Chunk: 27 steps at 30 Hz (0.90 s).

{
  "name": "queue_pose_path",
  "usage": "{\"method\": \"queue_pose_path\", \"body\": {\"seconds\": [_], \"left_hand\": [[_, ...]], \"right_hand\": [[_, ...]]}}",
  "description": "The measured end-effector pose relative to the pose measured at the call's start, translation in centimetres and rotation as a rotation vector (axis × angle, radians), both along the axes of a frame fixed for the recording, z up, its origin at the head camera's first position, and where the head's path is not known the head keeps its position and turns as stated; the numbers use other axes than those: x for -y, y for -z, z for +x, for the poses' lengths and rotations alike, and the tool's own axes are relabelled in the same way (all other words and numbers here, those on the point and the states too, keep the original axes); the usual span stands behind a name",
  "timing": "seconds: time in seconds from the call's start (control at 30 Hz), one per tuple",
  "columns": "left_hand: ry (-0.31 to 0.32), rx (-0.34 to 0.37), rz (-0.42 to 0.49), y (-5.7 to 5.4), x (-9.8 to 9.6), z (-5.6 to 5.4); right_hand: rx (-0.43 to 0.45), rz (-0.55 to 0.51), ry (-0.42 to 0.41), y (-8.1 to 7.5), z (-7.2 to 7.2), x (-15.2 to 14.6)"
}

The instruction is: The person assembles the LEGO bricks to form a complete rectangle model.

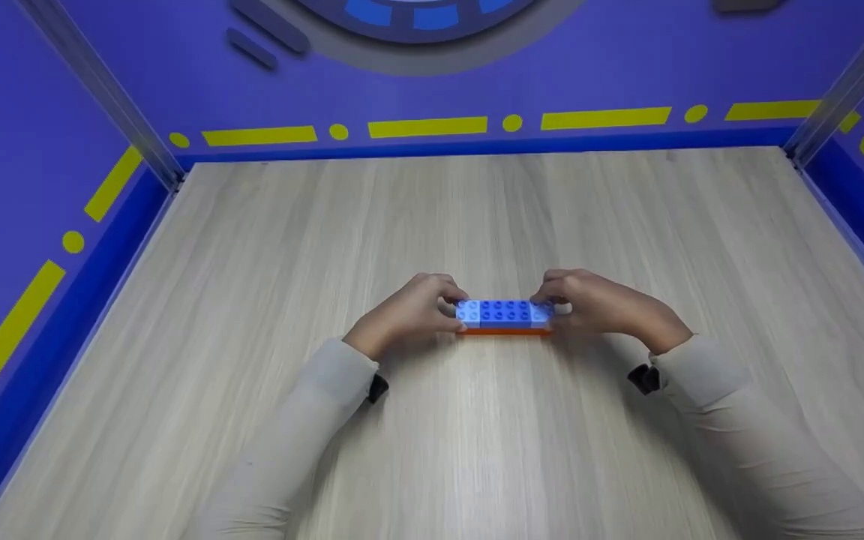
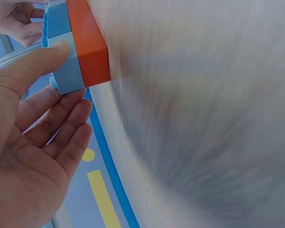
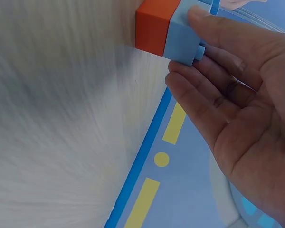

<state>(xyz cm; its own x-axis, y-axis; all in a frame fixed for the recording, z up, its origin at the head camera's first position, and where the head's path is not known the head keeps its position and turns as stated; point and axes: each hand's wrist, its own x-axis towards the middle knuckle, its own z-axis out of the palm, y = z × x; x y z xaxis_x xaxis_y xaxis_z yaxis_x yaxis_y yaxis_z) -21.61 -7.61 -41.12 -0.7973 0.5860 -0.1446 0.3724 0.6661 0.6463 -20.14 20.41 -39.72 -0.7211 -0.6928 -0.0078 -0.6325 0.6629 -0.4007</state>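
Observation:
A long orange brick (image 1: pixel 505 331) lies on the wooden table, bearing a row of studded bricks. In the middle of that row is a darker blue brick (image 1: pixel 505 316), with a light blue brick (image 1: pixel 468 315) at its left end and another light blue brick (image 3: pixel 180 40) at its right end. My left hand (image 1: pixel 413 311) pinches the left light blue brick, thumb on the near side and fingers behind. At the opposite end, my right hand (image 1: pixel 601 300) pinches the right light blue brick the same way. In the left wrist view, the orange brick sits flush under the blue ones.
The pale wood-grain table (image 1: pixel 312 247) spreads around the bricks. Purple-blue panels (image 1: pixel 432 97) with yellow dashes and dots border it at the back and both sides. Metal posts (image 1: pixel 106 90) stand at the back corners.

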Motion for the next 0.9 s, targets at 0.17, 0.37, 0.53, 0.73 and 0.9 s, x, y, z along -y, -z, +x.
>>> {"method": "queue_pose_path", "body": {"seconds": [0.17, 0.37, 0.53, 0.73, 0.9], "left_hand": [[0.006, -0.011, 0.009, 0.0, 0.0, 0.0], [0.003, -0.012, 0.002, 0.2, -0.2, 0.0], [-0.01, 0.007, -0.002, 0.2, -0.2, 0.2], [-0.003, -0.004, 0.02, 0.5, 0.1, 0.1], [-0.031, -0.003, 0.061, 0.9, 0.1, -0.1]], "right_hand": [[0.002, -0.024, 0.003, 0.2, 0.0, -0.1], [0.045, -0.048, 0.024, 0.5, 0.0, -0.3], [0.101, -0.082, 0.054, 0.7, 0.1, -0.6], [0.129, -0.113, 0.073, 0.9, 0.1, -0.9], [0.153, -0.16, 0.075, 1.2, -0.1, -1.0]]}}
